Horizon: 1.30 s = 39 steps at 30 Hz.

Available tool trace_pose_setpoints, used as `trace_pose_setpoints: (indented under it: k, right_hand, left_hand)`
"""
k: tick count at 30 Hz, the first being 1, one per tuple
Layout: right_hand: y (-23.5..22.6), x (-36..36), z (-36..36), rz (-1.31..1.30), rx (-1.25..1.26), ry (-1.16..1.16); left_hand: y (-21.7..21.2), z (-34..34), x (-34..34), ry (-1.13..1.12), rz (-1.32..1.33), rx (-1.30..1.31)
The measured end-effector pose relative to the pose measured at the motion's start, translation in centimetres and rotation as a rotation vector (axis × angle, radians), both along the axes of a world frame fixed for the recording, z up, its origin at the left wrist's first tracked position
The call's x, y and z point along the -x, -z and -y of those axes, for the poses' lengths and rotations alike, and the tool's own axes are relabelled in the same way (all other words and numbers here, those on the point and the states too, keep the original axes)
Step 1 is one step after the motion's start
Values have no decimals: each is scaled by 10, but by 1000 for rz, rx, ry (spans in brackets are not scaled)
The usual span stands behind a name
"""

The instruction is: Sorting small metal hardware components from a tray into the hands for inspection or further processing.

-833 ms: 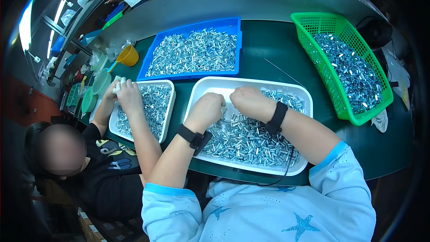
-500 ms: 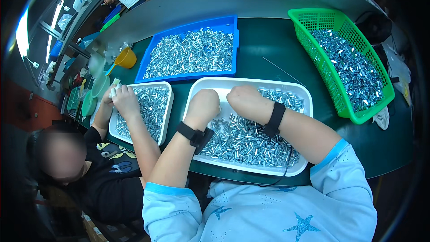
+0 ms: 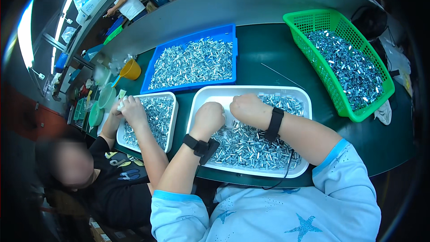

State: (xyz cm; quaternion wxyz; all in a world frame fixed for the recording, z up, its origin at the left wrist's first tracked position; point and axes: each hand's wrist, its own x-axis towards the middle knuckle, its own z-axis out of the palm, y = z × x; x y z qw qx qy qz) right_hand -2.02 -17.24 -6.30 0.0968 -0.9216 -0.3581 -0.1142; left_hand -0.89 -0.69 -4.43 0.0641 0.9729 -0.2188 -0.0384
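Shiny metal bits (image 3: 251, 148) are heaped in the white tray (image 3: 210, 94), where the left hand (image 3: 208, 118) and right hand (image 3: 247, 109) are curled shut, with most bits left unsorted.

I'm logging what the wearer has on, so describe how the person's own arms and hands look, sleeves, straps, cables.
Both forearms are bare below light blue sleeves with a brighter blue cuff band; the top carries blue star prints. The left hand has a black wrist strap with a boxy black unit. The right hand has a wider black wristband, and a thin black cable trails from it. No gloves.
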Motion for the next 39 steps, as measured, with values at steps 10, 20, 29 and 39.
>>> trace_pose_setpoints:
  k: [10,20,29,39]
  right_hand:
    - [-1,-17,20,-57,-114,44]
    - [-3,-26,14,-178,-451,74]
    - [-9,-32,12,-403,-796,104]
    - [-27,-17,1,-859,-1132,188]
  left_hand:
    - [0,-5,0,39,-40,106]
    - [3,5,7,80,44,-42]
    - [-15,16,1,-329,-286,957]
    - [-2,20,9,-265,-290,1434]
